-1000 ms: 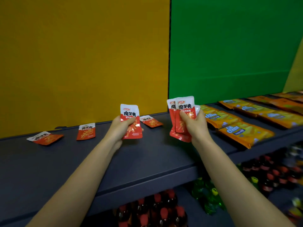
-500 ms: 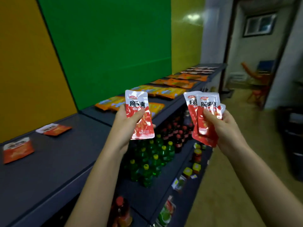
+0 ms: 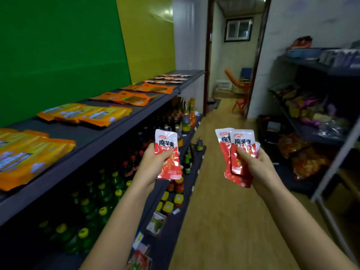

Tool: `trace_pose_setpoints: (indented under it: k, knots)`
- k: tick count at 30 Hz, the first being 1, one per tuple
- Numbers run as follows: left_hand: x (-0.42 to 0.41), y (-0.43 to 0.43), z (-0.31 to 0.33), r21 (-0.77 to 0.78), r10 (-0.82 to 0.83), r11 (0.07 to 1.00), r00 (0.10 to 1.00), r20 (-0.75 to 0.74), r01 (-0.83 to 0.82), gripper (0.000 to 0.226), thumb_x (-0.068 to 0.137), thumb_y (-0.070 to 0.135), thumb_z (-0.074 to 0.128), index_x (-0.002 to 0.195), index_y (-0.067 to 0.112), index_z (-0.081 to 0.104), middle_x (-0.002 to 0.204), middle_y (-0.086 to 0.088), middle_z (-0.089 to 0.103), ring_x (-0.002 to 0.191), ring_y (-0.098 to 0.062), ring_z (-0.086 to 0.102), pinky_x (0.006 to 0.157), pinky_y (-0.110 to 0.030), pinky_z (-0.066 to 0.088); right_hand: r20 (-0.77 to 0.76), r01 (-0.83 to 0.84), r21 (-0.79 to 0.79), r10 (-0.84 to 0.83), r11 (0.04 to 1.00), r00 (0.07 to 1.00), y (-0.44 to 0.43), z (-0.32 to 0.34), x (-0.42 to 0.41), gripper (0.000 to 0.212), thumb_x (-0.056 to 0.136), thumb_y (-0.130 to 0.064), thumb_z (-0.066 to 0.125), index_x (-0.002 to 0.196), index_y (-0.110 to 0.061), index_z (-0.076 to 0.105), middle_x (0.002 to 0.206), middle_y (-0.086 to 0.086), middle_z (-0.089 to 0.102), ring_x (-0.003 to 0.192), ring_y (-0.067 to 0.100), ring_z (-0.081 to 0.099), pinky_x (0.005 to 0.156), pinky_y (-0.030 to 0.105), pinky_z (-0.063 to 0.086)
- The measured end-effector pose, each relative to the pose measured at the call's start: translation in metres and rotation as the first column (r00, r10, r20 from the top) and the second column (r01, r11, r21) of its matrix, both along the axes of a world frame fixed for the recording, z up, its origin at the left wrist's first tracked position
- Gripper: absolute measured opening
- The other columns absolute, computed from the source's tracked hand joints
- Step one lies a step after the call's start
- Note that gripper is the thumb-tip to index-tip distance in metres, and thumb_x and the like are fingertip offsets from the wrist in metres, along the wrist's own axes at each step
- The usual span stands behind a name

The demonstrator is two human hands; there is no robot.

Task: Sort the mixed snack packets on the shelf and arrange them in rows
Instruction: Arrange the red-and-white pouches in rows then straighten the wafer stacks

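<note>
My left hand [image 3: 153,164] grips one red-and-white snack packet [image 3: 167,152] upright, out over the aisle beside the shelf. My right hand [image 3: 253,164] holds a small stack of the same red-and-white packets [image 3: 236,151], fanned so that at least two fronts show. The dark grey top shelf [image 3: 93,139] runs along my left. On it lie orange-yellow cracker packets [image 3: 33,152] nearest me, a further row of them [image 3: 85,114], orange packets [image 3: 126,98] beyond, and small packets [image 3: 169,77] at the far end.
Lower shelves on the left hold green bottles [image 3: 97,199], dark bottles [image 3: 134,158] and small jars [image 3: 171,201]. A wooden-floored aisle [image 3: 224,211] leads to a doorway [image 3: 233,75]. A second shelf rack [image 3: 311,133] with mixed snack bags stands on the right.
My view has swung right, from facing the shelf to looking down the aisle. Both hands still hold their packets, now off the shelf over the aisle.
</note>
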State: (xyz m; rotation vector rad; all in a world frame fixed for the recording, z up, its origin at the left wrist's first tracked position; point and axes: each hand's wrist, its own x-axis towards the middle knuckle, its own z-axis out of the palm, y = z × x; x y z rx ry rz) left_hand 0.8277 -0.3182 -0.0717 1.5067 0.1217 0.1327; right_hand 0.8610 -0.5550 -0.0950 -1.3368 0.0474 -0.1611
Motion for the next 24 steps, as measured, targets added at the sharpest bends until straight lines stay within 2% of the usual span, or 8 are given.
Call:
trace_pose_setpoints:
  k: [5, 8, 10, 13, 16, 20, 24]
  knots:
    - [0.068, -0.047, -0.012, -0.019, -0.032, 0.999, 0.999, -0.016, 0.031, 0.022, 0.090, 0.014, 0.057, 0.111, 0.011, 0.056, 0.096, -0.014, 0.070, 0.071, -0.029, 0.072, 0.061, -0.034, 0.060, -0.002, 0.050, -0.003, -0.050, 0.999, 0.999, -0.056, -0.010, 0.056, 0.031, 0.089, -0.017, 0.060, 0.118, -0.006, 0.055, 0.089, 0.002, 0.069, 0.063, 0.003, 0.067, 0.058, 0.020, 0.055]
    - [0.106, -0.070, -0.027, -0.063, -0.045, 0.997, 0.997, -0.064, 0.041, 0.022, 0.090, 0.011, 0.056, 0.112, 0.007, 0.053, 0.090, -0.013, 0.069, 0.058, -0.024, 0.071, 0.048, -0.028, 0.056, -0.042, 0.074, -0.020, -0.075, 0.997, 0.996, -0.081, -0.026, 0.080, 0.031, 0.088, -0.018, 0.061, 0.115, -0.004, 0.056, 0.087, 0.003, 0.069, 0.061, 0.005, 0.068, 0.052, 0.019, 0.053]
    - [0.133, -0.084, -0.040, -0.076, -0.054, 0.996, 0.994, -0.091, 0.048, 0.023, 0.090, 0.009, 0.055, 0.112, 0.005, 0.052, 0.086, -0.011, 0.069, 0.054, -0.021, 0.070, 0.046, -0.026, 0.054, -0.079, 0.085, -0.016, -0.086, 0.996, 0.993, -0.094, -0.038, 0.099, 0.032, 0.088, -0.019, 0.062, 0.115, -0.004, 0.055, 0.087, 0.004, 0.068, 0.060, 0.006, 0.067, 0.052, 0.020, 0.053]
    - [0.179, -0.101, -0.056, -0.104, -0.088, 0.992, 0.989, -0.115, 0.076, 0.025, 0.090, 0.007, 0.055, 0.115, 0.004, 0.051, 0.084, -0.011, 0.069, 0.053, -0.023, 0.069, 0.047, -0.028, 0.055, -0.130, 0.105, -0.003, -0.104, 0.995, 0.986, -0.110, -0.052, 0.137, 0.032, 0.087, -0.020, 0.062, 0.116, -0.008, 0.055, 0.090, 0.004, 0.069, 0.062, 0.006, 0.068, 0.056, 0.021, 0.053]
    - [0.236, -0.112, -0.064, -0.093, -0.088, 0.993, 0.988, -0.129, 0.076, 0.026, 0.090, 0.008, 0.055, 0.116, 0.006, 0.052, 0.090, -0.014, 0.069, 0.055, -0.024, 0.070, 0.049, -0.028, 0.056, -0.128, 0.118, -0.018, -0.119, 0.993, 0.985, -0.122, -0.055, 0.190, 0.031, 0.087, -0.020, 0.062, 0.116, -0.007, 0.055, 0.090, 0.003, 0.069, 0.064, 0.008, 0.067, 0.060, 0.025, 0.052]
    - [0.328, -0.125, -0.061, -0.092, -0.092, 0.992, 0.991, -0.092, 0.083, 0.027, 0.090, 0.006, 0.053, 0.117, 0.005, 0.050, 0.090, -0.013, 0.068, 0.052, -0.023, 0.069, 0.047, -0.027, 0.055, -0.090, 0.117, -0.015, -0.118, 0.993, 0.989, -0.131, -0.047, 0.277, 0.029, 0.089, -0.016, 0.059, 0.116, -0.005, 0.055, 0.091, 0.004, 0.069, 0.064, 0.006, 0.067, 0.057, 0.020, 0.054]
    - [0.421, -0.139, -0.047, -0.058, -0.107, 0.993, 0.991, -0.079, 0.103, 0.027, 0.090, 0.009, 0.055, 0.117, 0.008, 0.051, 0.098, -0.015, 0.068, 0.062, -0.027, 0.070, 0.059, -0.033, 0.058, -0.064, 0.115, -0.012, -0.115, 0.993, 0.991, -0.141, -0.031, 0.360, 0.027, 0.089, -0.015, 0.060, 0.114, -0.007, 0.056, 0.089, 0.002, 0.069, 0.063, 0.004, 0.068, 0.055, 0.017, 0.054]
